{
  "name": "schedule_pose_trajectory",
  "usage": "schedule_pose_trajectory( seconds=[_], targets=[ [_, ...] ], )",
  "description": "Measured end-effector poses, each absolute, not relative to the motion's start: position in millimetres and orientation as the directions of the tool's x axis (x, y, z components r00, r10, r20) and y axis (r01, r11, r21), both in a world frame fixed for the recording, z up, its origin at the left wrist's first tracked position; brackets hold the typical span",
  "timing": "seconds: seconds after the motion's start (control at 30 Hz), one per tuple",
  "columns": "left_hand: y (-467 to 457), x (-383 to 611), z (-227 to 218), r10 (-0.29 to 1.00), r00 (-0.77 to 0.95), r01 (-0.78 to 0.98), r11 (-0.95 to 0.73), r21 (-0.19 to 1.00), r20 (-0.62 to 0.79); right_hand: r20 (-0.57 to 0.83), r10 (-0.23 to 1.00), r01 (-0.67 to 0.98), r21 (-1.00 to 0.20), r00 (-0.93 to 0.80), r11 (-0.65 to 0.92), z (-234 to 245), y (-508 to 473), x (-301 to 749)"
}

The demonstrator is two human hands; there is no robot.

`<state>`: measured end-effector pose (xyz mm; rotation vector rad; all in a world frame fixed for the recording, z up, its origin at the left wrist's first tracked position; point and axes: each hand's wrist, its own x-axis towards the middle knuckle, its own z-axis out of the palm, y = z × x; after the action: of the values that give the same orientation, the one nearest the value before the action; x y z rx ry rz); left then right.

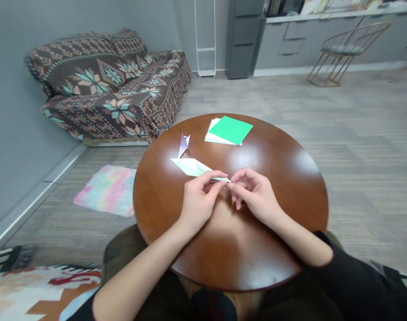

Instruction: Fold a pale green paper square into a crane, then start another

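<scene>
A pale green folded paper (193, 167) lies on the round wooden table (284, 178), its long narrow tip pointing right. My left hand (200, 200) pinches that tip between thumb and fingers. My right hand (253, 194) meets it from the right, fingers curled and pinching the same tip. A small folded white-lilac paper figure (184, 143) stands just behind the folded paper. Farther back lies a stack of square sheets (228, 130) with a bright green one on top.
A sofa under a patterned brown throw (113, 84) stands at the back left. A pastel fluffy mat (108, 189) lies on the floor left of the table. A gold wire chair (347, 49) and grey cabinets (245, 40) stand at the back.
</scene>
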<state>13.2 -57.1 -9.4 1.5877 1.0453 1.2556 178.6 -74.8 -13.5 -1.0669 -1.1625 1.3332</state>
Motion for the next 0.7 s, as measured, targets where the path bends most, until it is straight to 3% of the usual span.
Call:
schedule_pose_trajectory(
  seconds=[0.23,0.47,0.7],
  targets=[
    [-59.7,14.9,-4.9,0.954,0.144,0.090,-0.275,0.957,0.261,-0.008,0.995,-0.136,-0.991,-0.103,-0.022,-13.4,-75.4,179.9],
    [-60.1,15.6,-4.3,0.960,0.135,0.063,-0.256,0.964,0.246,0.088,0.995,-0.009,-0.996,-0.055,0.088,-13.0,-80.3,177.8],
    [-61.0,14.0,-6.3,0.920,0.166,0.190,-0.383,0.904,0.355,0.113,0.993,-0.005,-0.994,-0.040,0.113,-13.3,-79.4,177.9]
  ],
)
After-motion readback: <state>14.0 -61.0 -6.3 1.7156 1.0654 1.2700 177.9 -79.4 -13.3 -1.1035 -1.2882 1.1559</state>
